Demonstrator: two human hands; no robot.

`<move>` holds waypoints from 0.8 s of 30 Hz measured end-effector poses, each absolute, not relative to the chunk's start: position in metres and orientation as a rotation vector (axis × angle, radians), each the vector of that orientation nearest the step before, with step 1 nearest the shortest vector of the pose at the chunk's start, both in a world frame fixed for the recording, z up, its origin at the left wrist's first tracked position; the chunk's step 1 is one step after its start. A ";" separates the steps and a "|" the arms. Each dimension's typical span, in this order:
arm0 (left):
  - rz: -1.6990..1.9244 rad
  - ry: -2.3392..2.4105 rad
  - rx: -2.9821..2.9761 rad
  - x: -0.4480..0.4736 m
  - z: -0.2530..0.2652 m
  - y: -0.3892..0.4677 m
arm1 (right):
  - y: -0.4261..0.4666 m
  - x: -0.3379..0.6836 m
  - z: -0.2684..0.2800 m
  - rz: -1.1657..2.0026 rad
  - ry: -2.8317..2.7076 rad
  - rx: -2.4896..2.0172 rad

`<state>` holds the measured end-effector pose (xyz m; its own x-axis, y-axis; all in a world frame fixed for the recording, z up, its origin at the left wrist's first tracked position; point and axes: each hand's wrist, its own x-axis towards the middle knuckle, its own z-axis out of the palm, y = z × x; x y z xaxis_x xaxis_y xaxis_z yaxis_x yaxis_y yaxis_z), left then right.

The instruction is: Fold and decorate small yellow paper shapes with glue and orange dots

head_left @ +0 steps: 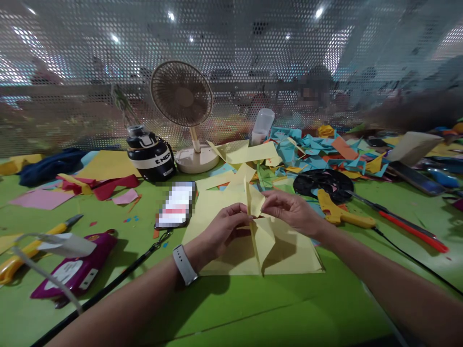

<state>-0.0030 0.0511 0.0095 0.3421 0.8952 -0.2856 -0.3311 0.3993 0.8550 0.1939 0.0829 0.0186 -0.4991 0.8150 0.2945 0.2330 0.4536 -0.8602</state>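
Note:
Folded yellow paper [266,238] stands partly raised over flat yellow sheets [220,258] on the green table. My left hand [229,226] pinches its upright crease from the left, fingers closed on it. From the right, my right hand [284,207] grips a raised flap of the same paper between thumb and fingertips. A pale watch strap circles my left wrist. Some fingertips of both hands are hidden behind the paper.
A phone [177,205] lies left of the sheets; behind it stand a black jug [152,156] and a fan [182,94]. A yellow glue gun [340,214], a red-handled cutter [412,231] and colored paper scraps [318,147] lie right. A purple power strip [77,265] sits front left.

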 end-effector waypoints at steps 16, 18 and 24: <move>0.887 0.900 0.960 -0.002 0.013 0.048 | 0.078 0.190 0.022 1.152 -1.861 -0.883; 0.874 0.936 0.977 -0.002 0.013 0.048 | 0.077 0.191 0.024 1.065 -1.938 -0.876; 0.844 0.923 0.963 -0.001 0.018 0.047 | 0.077 0.195 0.028 0.885 -2.052 -0.869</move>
